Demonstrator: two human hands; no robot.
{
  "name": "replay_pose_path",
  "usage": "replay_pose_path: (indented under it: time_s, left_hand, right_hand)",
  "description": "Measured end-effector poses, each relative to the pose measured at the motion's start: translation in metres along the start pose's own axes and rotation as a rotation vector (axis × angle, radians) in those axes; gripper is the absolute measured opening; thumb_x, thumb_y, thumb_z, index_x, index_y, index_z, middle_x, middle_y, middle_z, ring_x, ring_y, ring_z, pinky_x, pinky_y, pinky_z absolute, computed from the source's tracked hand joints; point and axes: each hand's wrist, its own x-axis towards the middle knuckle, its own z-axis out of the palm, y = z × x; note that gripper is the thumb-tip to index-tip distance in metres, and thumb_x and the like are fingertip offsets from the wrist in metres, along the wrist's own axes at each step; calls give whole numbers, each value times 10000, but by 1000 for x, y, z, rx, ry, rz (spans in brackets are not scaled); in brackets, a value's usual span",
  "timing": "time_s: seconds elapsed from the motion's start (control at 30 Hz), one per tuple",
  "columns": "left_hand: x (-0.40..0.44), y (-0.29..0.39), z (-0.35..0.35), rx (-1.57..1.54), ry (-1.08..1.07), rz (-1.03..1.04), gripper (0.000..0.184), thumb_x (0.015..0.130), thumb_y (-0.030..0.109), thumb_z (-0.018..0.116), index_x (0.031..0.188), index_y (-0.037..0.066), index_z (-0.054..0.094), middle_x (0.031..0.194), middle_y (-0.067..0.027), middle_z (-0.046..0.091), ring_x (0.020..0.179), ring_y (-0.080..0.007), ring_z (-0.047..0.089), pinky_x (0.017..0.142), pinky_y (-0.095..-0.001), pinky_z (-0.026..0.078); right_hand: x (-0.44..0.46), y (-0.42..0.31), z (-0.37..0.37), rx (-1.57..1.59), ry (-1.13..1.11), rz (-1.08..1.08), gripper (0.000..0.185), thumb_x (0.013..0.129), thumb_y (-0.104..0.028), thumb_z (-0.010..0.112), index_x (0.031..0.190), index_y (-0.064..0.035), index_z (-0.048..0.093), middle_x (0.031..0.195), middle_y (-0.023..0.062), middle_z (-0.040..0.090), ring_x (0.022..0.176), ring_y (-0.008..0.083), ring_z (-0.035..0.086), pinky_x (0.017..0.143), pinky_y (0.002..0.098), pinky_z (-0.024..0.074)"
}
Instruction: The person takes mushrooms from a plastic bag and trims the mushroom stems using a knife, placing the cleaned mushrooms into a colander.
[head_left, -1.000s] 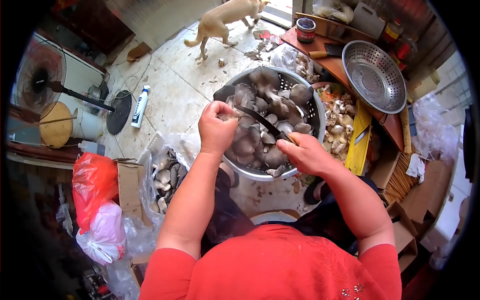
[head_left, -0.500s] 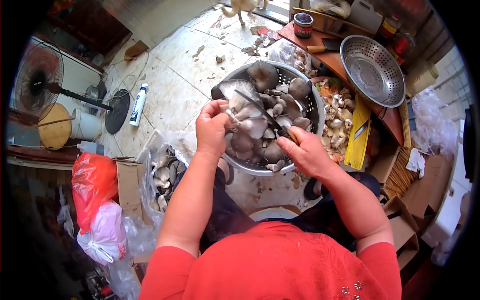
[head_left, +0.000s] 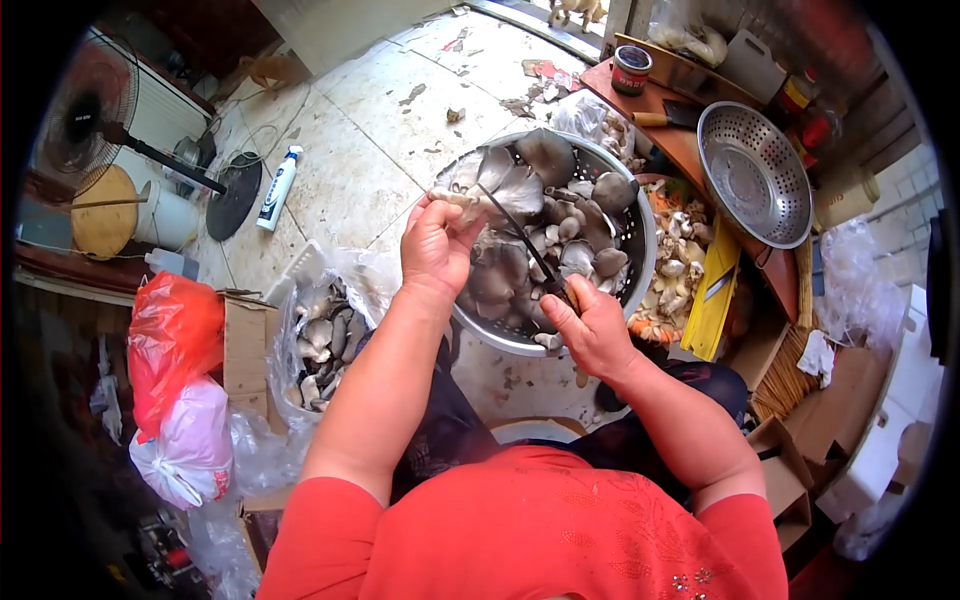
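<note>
A perforated metal basin [head_left: 648, 235] full of grey mushrooms [head_left: 497, 272] stands in front of my body. My left hand [head_left: 437, 243] pinches a pale mushroom cluster [head_left: 462, 200] over the basin's left rim. In my right hand [head_left: 590, 325] is the handle of a dark knife [head_left: 522, 235], held over the basin. Its blade points up and left, with the tip by the cluster in my left hand.
At left are a clear bag of mushrooms [head_left: 325, 345], a red bag [head_left: 172, 335], a white bottle [head_left: 279, 190] and a fan [head_left: 85, 120]. At right are trimmed mushroom pieces [head_left: 678, 255], a yellow board [head_left: 712, 290] and a second colander [head_left: 755, 175] on a red-brown table.
My left hand has lifted the mushroom cluster, turning its pale underside into view. The knife blade now points more steeply upward. An animal has walked away toward the doorway at the top.
</note>
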Motion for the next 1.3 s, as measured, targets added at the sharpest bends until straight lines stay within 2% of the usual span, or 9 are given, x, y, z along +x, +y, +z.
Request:
replay_pose_path:
  time_s: [0.2,0.5,0.63,0.77,0.87,1.0,1.07,1.1,1.3]
  left_hand:
    - [-5,-4,9,-52,56,16,310,756,-42,526,1035,77,461,950,-74,568,886,-236,601,846,-457,543]
    - [-22,-12,19,31,28,-3,398,730,-51,509,1082,118,435,956,-73,564,851,-218,596,770,-430,542]
    - [-30,-18,20,84,22,-92,402,733,-41,518,1082,139,435,912,-55,569,807,-195,589,718,-414,535]
    - [-33,-25,18,127,1,-135,435,721,-39,500,1112,142,441,932,-63,571,817,-199,583,726,-400,515]
    - [-39,-25,27,163,6,-184,366,745,-24,515,1064,138,436,872,-46,578,777,-187,592,668,-389,533]
    - [-25,-31,13,134,25,-144,299,747,-20,515,1010,118,479,885,-54,587,775,-194,594,680,-383,545]
    - [-16,-23,16,-9,71,-129,227,748,-18,520,942,99,524,900,-56,593,769,-199,596,692,-375,554]
    - [-12,-20,18,-39,152,-95,63,781,13,539,802,64,568,801,-55,608,721,-180,580,708,-325,549]
    - [5,-8,9,-21,185,-35,63,783,21,535,807,65,573,824,-55,618,782,-190,600,734,-346,549]
  right_hand:
    - [2,4,7,-62,23,12,333,910,-332,620,892,-9,542,704,186,588,650,345,593,602,394,457]
    - [7,-7,6,-63,22,67,325,916,-321,609,906,-4,537,729,200,600,694,385,595,634,415,459]
    - [14,-2,7,-101,31,62,342,914,-321,605,884,8,520,729,214,601,705,414,590,629,433,451]
    - [23,9,10,-128,44,76,398,908,-370,593,857,18,525,761,249,606,759,444,594,651,467,456]
    - [32,14,12,-104,64,44,402,907,-375,588,849,19,534,782,263,607,775,453,593,658,478,457]
    - [39,14,15,-131,63,48,399,906,-373,589,855,19,536,784,267,607,775,455,591,659,479,457]
    - [39,17,17,-124,59,46,400,906,-374,588,854,19,536,782,265,607,773,455,591,660,480,457]
    - [37,18,18,-141,35,52,396,908,-373,586,857,17,539,794,264,610,784,452,594,668,479,458]
    - [30,19,12,-108,-25,53,383,917,-370,577,899,12,555,840,251,617,804,423,598,694,449,460]
